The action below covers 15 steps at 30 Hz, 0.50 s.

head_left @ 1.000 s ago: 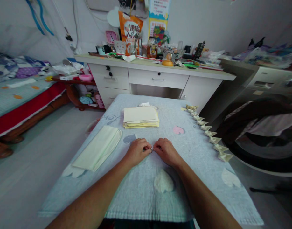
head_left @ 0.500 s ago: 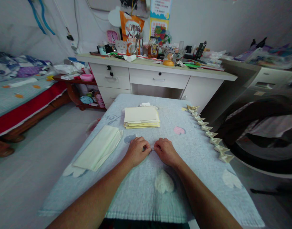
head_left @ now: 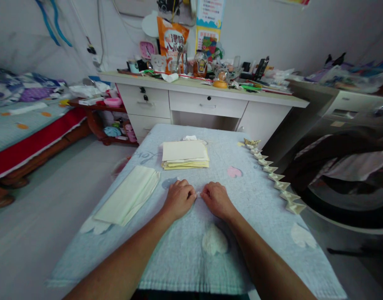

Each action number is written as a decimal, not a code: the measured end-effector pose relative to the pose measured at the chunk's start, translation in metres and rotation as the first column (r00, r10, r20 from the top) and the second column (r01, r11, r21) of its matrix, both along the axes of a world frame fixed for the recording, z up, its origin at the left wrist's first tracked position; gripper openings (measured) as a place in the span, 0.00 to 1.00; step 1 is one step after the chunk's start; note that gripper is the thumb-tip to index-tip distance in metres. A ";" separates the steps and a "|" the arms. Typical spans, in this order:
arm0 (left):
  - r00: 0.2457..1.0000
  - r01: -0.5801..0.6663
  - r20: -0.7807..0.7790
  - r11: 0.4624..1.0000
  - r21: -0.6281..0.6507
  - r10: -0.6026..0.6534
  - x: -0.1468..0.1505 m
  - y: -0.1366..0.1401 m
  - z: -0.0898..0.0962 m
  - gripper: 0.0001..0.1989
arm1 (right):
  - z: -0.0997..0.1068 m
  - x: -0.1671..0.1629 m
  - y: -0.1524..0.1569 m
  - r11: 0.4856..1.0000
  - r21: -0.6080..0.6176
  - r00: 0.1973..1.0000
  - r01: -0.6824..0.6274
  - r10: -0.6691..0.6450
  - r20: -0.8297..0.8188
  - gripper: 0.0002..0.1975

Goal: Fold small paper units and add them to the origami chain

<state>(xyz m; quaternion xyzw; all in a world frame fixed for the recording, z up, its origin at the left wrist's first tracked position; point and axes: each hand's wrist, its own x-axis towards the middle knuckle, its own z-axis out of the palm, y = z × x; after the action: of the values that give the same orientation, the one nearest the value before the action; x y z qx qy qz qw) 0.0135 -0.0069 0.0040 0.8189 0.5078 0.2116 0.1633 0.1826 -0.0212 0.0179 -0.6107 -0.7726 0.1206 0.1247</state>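
Folded sheets (head_left: pixel 127 196) are lying left of and nearer than the paper stack (head_left: pixel 183 151); a row of folded papers (head_left: pixel 275 177) is lining the cloth's (head_left: pixel 224 146) edge, well to its right. Open cloth is stretching between. On the stack's near side, the left hand (head_left: pixel 180 200) and right hand (head_left: pixel 217 201) are sitting slightly apart, fingertips pinching a small, mostly hidden pale piece (head_left: pixel 199 194) between them.

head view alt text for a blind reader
A person's left hand and right hand nearly meet over a cloth-covered table, a pale piece between them; paper stack ahead, folded sheets left, row of paper shapes right.
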 end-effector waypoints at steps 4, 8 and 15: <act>0.999 -0.047 -0.027 0.999 0.000 0.047 0.001 -0.001 0.001 0.07 | 0.000 -0.001 0.002 1.000 -0.004 1.000 0.014 -0.013 0.028 0.08; 0.995 -0.093 -0.039 0.996 -0.011 0.092 0.002 -0.002 0.001 0.07 | -0.001 -0.002 0.003 1.000 -0.012 0.998 0.025 -0.025 0.064 0.08; 0.988 -0.142 -0.067 0.990 -0.010 0.141 0.003 -0.003 -0.001 0.07 | -0.003 -0.005 0.003 0.998 -0.002 0.996 0.057 -0.057 0.072 0.08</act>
<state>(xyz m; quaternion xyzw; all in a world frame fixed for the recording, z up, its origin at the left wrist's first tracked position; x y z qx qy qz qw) 0.0161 -0.0102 0.0028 0.7860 0.5715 0.1919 0.1372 0.1778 -0.0186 0.0147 -0.6366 -0.7586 0.0966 0.0992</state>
